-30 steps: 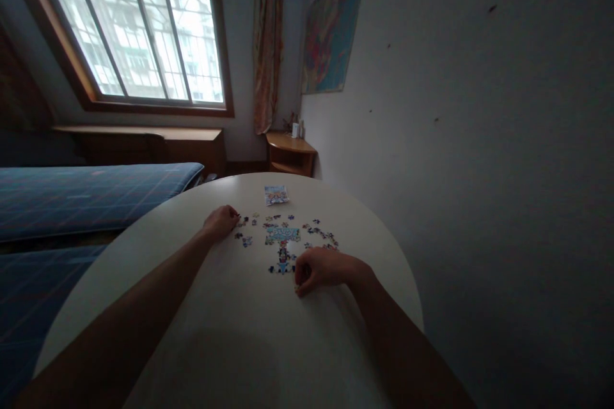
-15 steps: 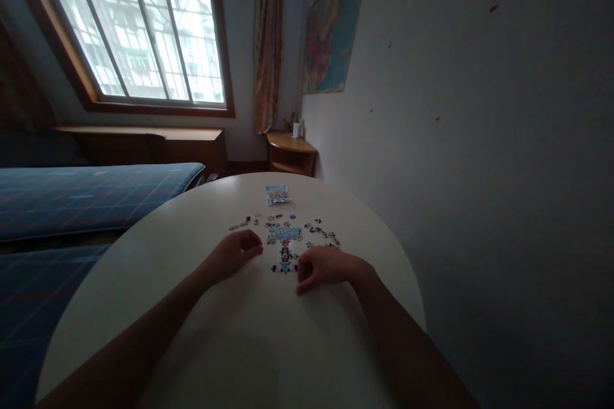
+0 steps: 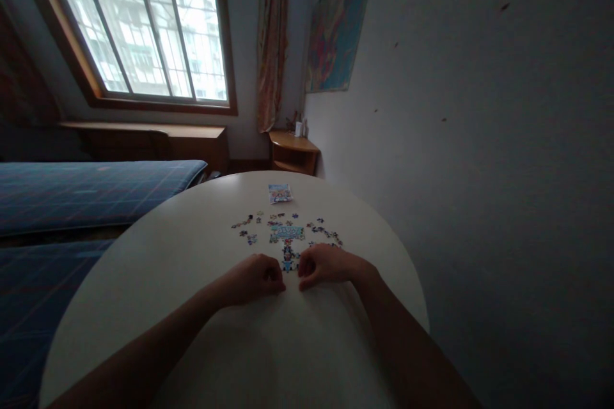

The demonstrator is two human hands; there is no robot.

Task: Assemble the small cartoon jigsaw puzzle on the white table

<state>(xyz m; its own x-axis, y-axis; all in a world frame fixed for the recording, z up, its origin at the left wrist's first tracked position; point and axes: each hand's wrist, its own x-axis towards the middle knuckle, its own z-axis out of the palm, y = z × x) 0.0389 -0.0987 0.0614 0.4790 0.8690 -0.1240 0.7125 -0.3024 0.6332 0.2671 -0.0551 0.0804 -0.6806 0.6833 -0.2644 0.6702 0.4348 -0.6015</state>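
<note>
One left hand [image 3: 258,276], one right hand [image 3: 326,264], curled beside joined puzzle pieces [image 3: 287,252], cannot tell if grasping.

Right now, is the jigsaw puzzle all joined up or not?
Only partly joined: an assembled jigsaw section lies on the white table, with loose jigsaw pieces scattered to its left and right.

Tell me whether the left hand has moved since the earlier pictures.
Yes. Against the packet on the table, the left hand has moved rightward and toward the person, to the near end of the partly joined puzzle.
</note>
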